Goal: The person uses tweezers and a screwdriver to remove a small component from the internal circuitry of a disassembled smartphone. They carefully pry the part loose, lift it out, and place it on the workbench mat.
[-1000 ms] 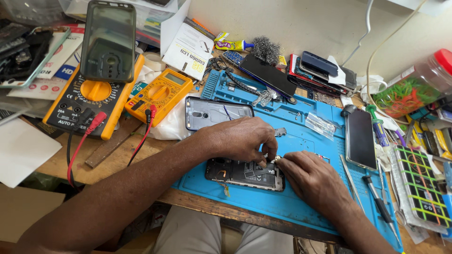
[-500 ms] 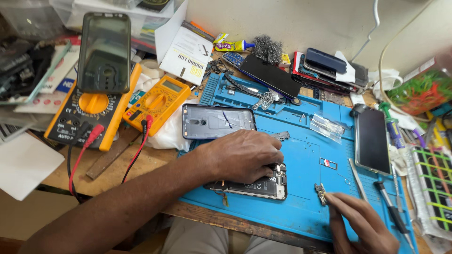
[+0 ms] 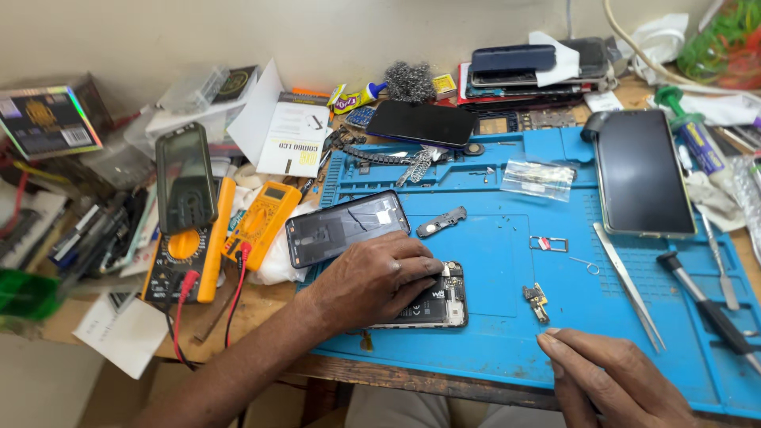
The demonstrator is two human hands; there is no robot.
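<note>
A person's left hand (image 3: 379, 279) presses flat, fingers spread, on an opened black smartphone with its circuit board and battery exposed (image 3: 432, 299), which lies near the front left of a blue silicone repair mat (image 3: 491, 238) on a cluttered wooden bench (image 3: 261, 305). The right hand (image 3: 614, 380) rests at the near edge of the mat, fingers loosely curled with thumb and forefinger drawn together; whether anything is pinched between them cannot be made out. Just beyond its fingertips lies a small gold-toned circuit part (image 3: 537, 301), apart from the hand. To the right sit slim steel tweezers (image 3: 630, 287) and a black-handled screwdriver (image 3: 708, 311). A dark glass phone back cover (image 3: 345, 226) lies touching the far side of the left hand, and a black-screened smartphone (image 3: 642, 173) rests face up at the mat's far right. Left of the mat, two orange-yellow multimeters (image 3: 261, 222) with red and black leads stand on the bench.
</note>
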